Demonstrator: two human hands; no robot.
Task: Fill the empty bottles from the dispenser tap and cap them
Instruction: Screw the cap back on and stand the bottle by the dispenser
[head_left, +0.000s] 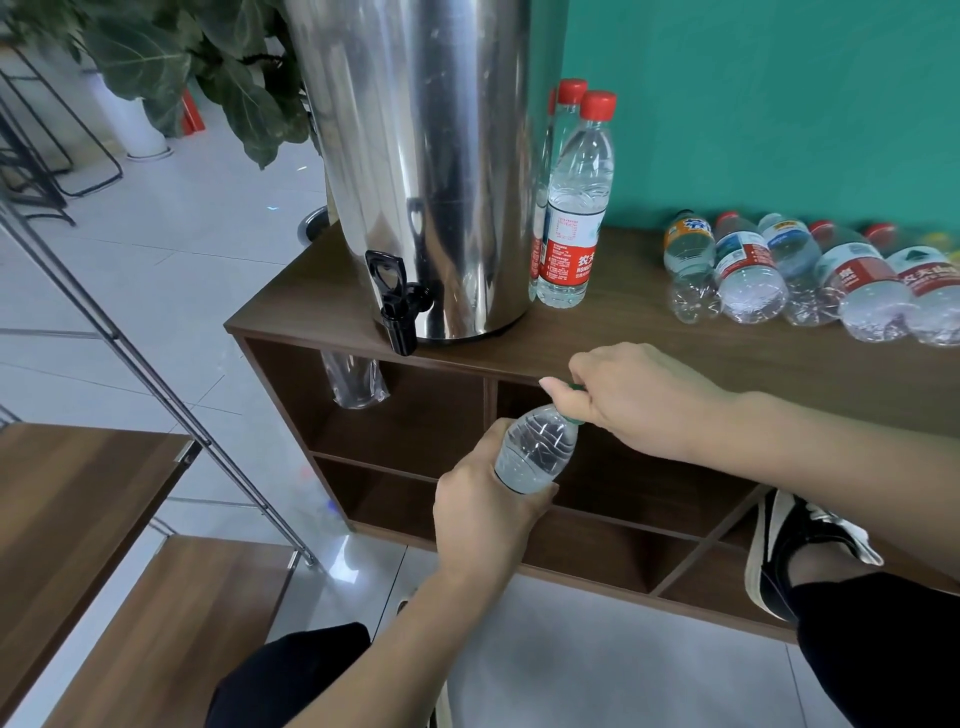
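While left hand grips bottle, right hand pinches cap

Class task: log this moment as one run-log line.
step: capping | left hand: grips bottle | right hand: fingers pinch green cap | tap: untouched | lying bottles: waiting on cabinet top

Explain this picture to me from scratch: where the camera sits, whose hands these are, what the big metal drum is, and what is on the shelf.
There is only one picture, taken by a camera worn on a person's head, looking down at their own hands. The left hand grips the body of a clear bottle; the right hand pinches its green cap. The steel drum is a drink dispenser with a black tap at its foot. It stands on a brown wooden shelf unit. Beside it stand upright red-capped bottles; further right, a row of bottles lies on its side.
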